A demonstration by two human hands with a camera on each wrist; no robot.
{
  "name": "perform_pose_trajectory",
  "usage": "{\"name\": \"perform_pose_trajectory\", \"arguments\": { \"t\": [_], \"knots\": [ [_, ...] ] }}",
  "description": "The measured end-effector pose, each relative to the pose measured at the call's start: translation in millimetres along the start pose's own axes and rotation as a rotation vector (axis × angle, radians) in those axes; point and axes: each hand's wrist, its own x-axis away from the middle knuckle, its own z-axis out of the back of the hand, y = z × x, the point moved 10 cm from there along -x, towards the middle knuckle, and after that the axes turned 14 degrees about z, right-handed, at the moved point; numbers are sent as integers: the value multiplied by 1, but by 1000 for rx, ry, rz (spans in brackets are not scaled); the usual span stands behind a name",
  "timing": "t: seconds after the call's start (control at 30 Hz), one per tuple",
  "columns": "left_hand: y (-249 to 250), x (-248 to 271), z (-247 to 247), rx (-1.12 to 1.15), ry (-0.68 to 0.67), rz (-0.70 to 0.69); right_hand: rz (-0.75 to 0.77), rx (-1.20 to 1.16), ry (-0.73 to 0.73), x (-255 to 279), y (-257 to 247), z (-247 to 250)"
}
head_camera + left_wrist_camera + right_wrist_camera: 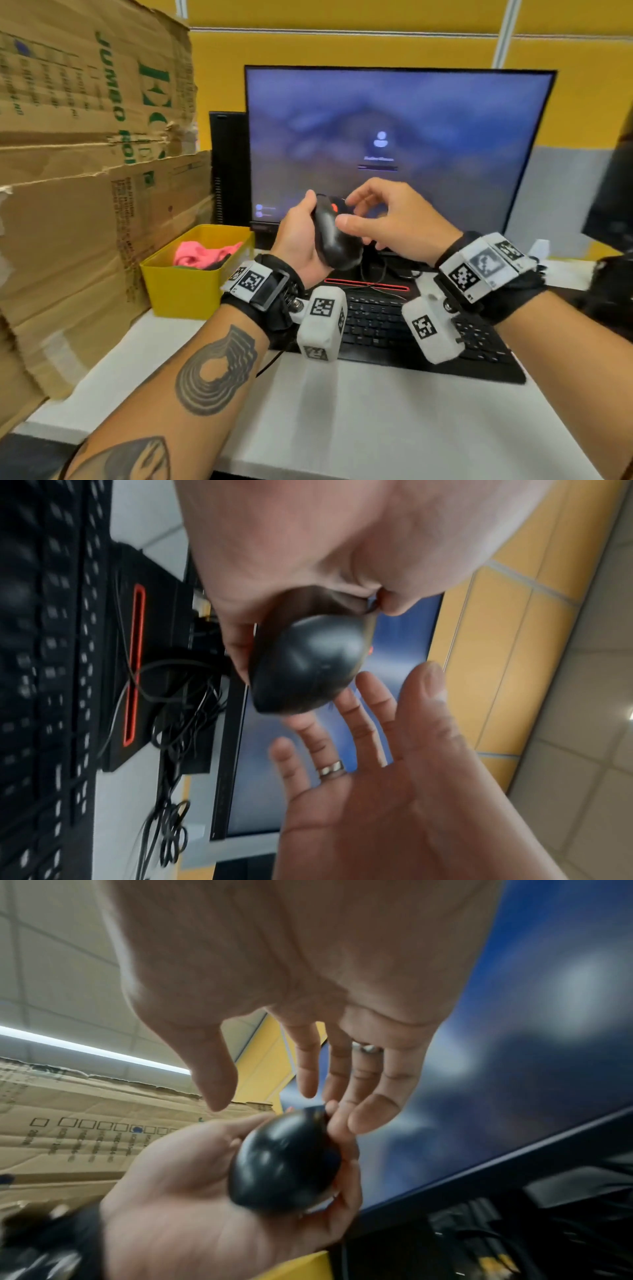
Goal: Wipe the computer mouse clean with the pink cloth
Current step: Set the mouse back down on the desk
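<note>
A black computer mouse [332,236] with a red scroll wheel is held up in front of the monitor, gripped in my left hand [301,236] with thumb on one side and fingers behind. The wrist views show the same mouse [304,664] [284,1161] resting in that palm. My right hand [380,219] hovers just right of the mouse with fingers spread and relaxed, holding nothing; its thumb is close to the mouse's side. The pink cloth [202,253] lies crumpled inside a yellow tub [185,291] at the left.
A lit monitor [445,137] stands behind the hands, a black keyboard [394,329] and cables below them. Large cardboard boxes [85,171] fill the left side. A black tower [227,168] stands beside the monitor. The white desk [342,411] runs along the front.
</note>
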Motion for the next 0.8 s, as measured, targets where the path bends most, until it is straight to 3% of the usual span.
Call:
{"name": "perform_pose_trajectory", "arguments": {
  "t": [0.13,0.33,0.6,0.8],
  "knots": [
    [-29,-34,-37,21,-63,36,-67,237,49,42,21,30],
    [-72,-58,-90,-25,-242,74,-202,379,220,79,58,80],
    [-92,-77,-119,-539,-171,7,-398,429,259,122,92,139],
    [-88,-94,-125,-795,51,-185,-552,444,167,157,112,158]
  ]
}}
